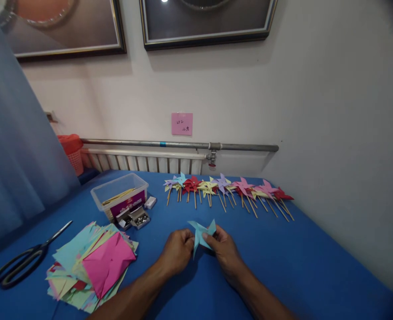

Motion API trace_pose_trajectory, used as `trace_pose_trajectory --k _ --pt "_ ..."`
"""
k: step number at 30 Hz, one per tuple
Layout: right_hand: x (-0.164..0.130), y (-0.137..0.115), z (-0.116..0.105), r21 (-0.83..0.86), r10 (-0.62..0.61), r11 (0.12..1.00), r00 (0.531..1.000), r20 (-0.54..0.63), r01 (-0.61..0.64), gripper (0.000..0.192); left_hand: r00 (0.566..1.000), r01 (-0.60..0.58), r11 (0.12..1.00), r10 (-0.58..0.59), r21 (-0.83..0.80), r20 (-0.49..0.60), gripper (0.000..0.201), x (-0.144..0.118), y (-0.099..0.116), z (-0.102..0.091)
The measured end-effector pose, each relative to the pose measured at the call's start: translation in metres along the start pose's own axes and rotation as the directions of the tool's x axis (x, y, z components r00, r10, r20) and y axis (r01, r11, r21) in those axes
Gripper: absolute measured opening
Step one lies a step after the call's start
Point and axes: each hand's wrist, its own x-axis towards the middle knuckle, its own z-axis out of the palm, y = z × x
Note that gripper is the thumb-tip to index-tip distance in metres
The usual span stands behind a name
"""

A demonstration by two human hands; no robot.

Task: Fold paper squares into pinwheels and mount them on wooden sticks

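Observation:
A light blue paper pinwheel [201,232], folded into points, is held just above the blue table [299,262] near the middle. My left hand [178,251] pinches its left side and my right hand [224,250] pinches its right side, fingertips meeting on the paper. Behind them, a row of several finished paper pinwheels on wooden sticks [228,189] lies along the far edge of the table, in purple, blue, red, yellow and pink.
A stack of coloured paper squares [93,266], pink on top, lies at front left. Black scissors [19,262] rest at the left edge. A clear plastic box with sticks [120,192] and a small open box of pins [136,218] sit mid-left. The wall runs along the right.

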Motion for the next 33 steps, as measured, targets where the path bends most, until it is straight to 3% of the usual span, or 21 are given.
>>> trace_pose_trajectory --k 19,33 --pt "0.004 0.002 -0.002 -0.027 0.007 1.0 0.999 0.033 -0.006 0.045 1.0 -0.011 1.0 0.012 -0.015 0.005 0.02 0.001 0.002 0.001" --pt "0.009 0.01 -0.005 -0.06 -0.019 0.998 1.0 0.018 0.02 0.047 0.997 -0.047 0.998 0.049 0.053 -0.052 0.018 -0.001 0.003 0.001"
